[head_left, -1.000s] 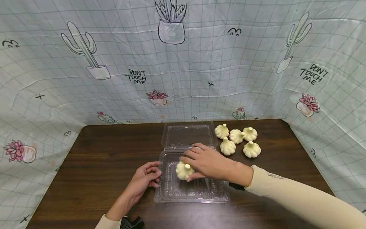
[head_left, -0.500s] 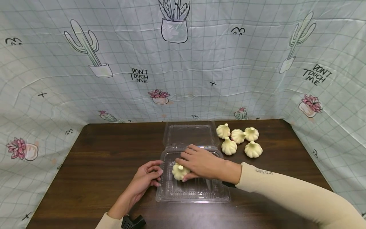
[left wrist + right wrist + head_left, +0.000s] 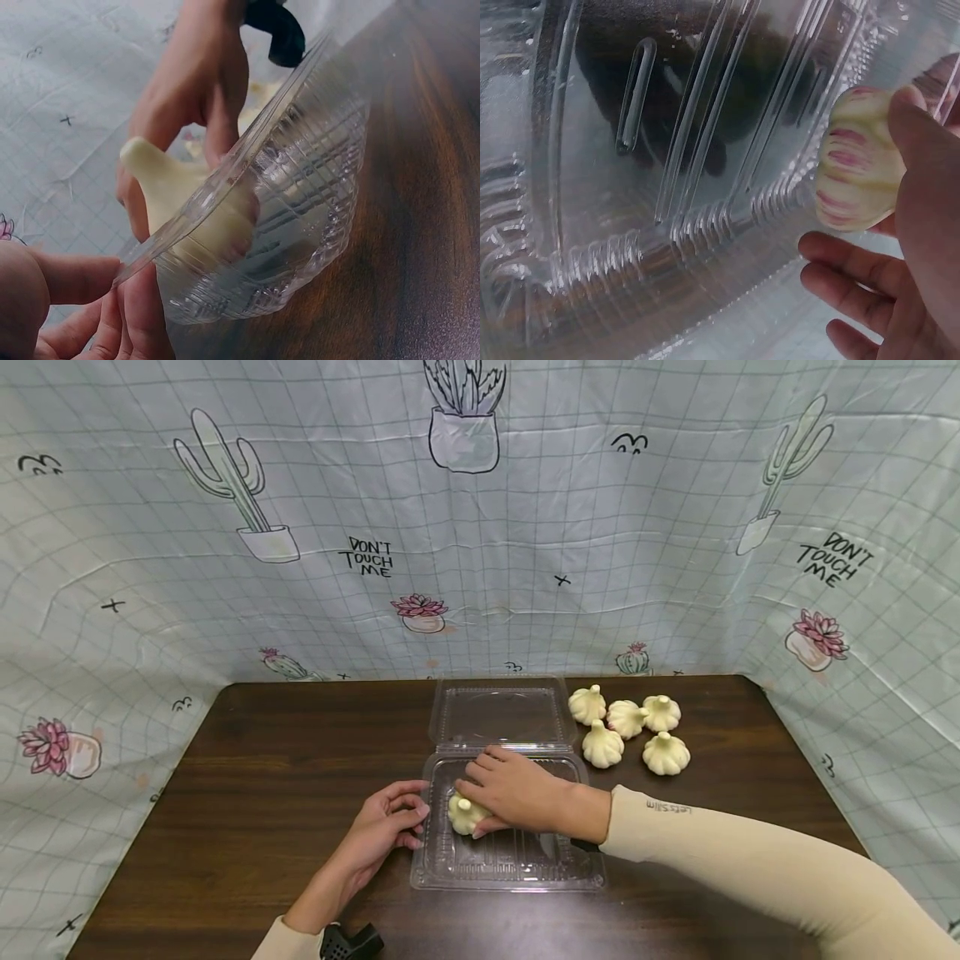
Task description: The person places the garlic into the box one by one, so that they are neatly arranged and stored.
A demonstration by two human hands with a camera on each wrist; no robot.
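My right hand (image 3: 517,793) holds a cream-coloured garlic bulb (image 3: 465,814) between thumb and fingers, inside the left part of a clear plastic clamshell container (image 3: 510,872). The bulb's stem points up in the head view. Pink streaks on the garlic bulb (image 3: 855,161) show in the right wrist view, where the thumb presses its side. At the container's left edge, my left hand (image 3: 382,822) pinches the rim. The left wrist view shows the left thumb above the rim (image 3: 202,202) and fingers below it. Whether the bulb touches the container's floor is hard to tell.
Several other garlic bulbs (image 3: 602,745) lie in a group on the dark wooden table (image 3: 300,760), right of the container's lid (image 3: 502,714). That lid is folded back flat. A patterned cloth (image 3: 480,552) hangs behind and along both sides of the table.
My right hand has carried the garlic bulb left and slightly down in the head view, toward the container's left wall. The left hand keeps its place at the rim. The head view has shifted slightly.
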